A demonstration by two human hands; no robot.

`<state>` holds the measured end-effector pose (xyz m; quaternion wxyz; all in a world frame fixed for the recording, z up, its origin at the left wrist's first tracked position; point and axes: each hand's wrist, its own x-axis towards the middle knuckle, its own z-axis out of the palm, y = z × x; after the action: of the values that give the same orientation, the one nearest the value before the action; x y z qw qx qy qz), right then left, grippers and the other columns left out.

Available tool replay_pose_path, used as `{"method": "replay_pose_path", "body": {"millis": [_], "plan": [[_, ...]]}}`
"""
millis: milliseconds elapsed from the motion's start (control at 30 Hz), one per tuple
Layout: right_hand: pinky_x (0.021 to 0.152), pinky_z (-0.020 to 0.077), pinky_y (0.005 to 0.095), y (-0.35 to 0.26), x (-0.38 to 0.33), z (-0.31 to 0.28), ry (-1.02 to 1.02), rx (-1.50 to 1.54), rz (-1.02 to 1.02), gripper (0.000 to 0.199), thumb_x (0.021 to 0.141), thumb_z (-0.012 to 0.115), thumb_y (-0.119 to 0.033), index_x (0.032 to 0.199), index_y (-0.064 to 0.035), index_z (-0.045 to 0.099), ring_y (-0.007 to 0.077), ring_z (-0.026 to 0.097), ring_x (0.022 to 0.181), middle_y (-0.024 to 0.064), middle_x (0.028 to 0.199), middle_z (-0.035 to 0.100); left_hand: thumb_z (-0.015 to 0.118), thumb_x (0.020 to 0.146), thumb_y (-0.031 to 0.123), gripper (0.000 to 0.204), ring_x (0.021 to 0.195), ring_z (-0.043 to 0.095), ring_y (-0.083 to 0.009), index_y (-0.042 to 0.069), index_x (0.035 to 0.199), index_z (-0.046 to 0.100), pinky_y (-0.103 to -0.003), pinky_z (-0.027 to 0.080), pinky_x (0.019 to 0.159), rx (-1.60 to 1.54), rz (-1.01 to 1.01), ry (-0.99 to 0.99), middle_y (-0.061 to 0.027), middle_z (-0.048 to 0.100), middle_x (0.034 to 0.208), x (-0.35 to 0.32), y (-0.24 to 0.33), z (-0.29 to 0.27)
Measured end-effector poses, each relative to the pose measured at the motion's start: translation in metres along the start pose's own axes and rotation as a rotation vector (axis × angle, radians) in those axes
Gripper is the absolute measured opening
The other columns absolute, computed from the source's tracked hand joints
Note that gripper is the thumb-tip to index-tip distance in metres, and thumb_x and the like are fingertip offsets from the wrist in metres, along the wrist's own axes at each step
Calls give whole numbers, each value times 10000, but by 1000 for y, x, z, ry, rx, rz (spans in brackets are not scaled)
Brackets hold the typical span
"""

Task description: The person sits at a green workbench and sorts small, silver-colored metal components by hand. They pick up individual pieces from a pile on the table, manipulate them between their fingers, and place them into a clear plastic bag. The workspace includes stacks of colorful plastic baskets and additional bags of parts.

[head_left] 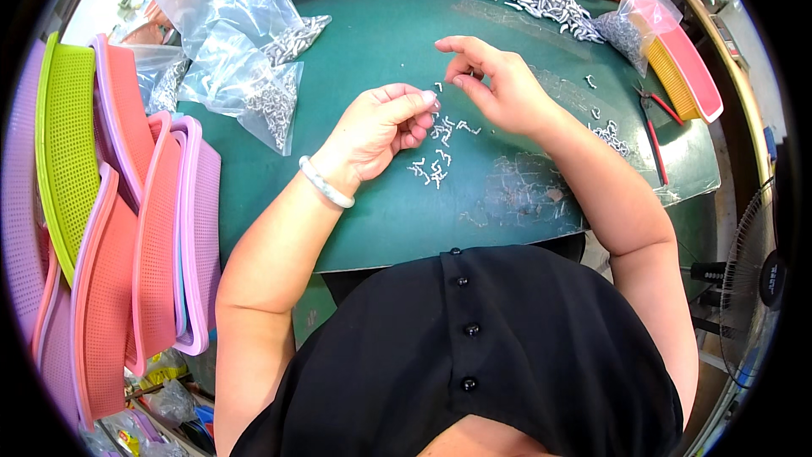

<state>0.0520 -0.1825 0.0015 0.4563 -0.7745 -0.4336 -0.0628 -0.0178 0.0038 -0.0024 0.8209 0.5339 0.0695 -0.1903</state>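
My left hand (381, 134), with a pale bangle (326, 183) at its wrist, is closed in a pinch over the green table (355, 228). A small silvery metal piece (439, 86) shows at the tips of its thumb and finger. To its right hovers my right hand (506, 93), index finger stretched out and thumb apart from it, with nothing visible between them. Below the hands, small bent metal pieces (441, 129) lie in a loose cluster. Nearer to me is another small group of bent pieces (436, 173).
Plastic bags of metal parts (271, 97) lie at the back left. Perforated baskets (110, 305) crowd the left side. A larger heap of curved silvery parts (541, 4) is at the back right. Red-handled pliers (654, 131), linked pieces (611, 138) and a fan (753, 279) are right.
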Motion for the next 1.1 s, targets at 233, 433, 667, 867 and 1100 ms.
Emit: {"method": "replay_pose_path", "body": {"millis": [233,433,667,867,1100], "plan": [[729,443,369,12,2,3,-100,-170,2,383,735,562,13,1107,-55,506,272,543,814,75,793,606,619,814,143,86,556,515,-61,64,804,588,-174,414,509,10,25,36,2,576,673,-1,1,0],[746,446,366,15,5,10,-123,-223,-23,414,719,579,15,1119,-70,509,266,534,840,63,826,608,597,836,150,103,604,510,-61,47,836,592,-190,416,558,26,66,27,10,556,687,0,1,-3],[731,448,354,17,6,14,-152,-237,-28,408,706,586,23,1097,-77,531,249,527,814,43,812,606,575,848,145,106,616,510,-65,40,860,587,-196,419,563,-37,50,26,6,556,701,0,1,-4],[724,451,351,17,7,12,-134,-238,-18,394,707,588,24,1084,-80,543,243,529,809,42,793,603,544,867,134,118,635,502,-76,23,877,581,-202,419,571,-94,48,-18,-6,552,737,2,1,-7],[735,456,349,19,6,14,-147,-271,-4,349,729,569,9,1064,-83,558,240,536,827,60,804,608,541,866,130,122,641,492,-87,14,880,577,-210,410,572,-137,54,-28,-13,543,740,2,1,-8]]}}
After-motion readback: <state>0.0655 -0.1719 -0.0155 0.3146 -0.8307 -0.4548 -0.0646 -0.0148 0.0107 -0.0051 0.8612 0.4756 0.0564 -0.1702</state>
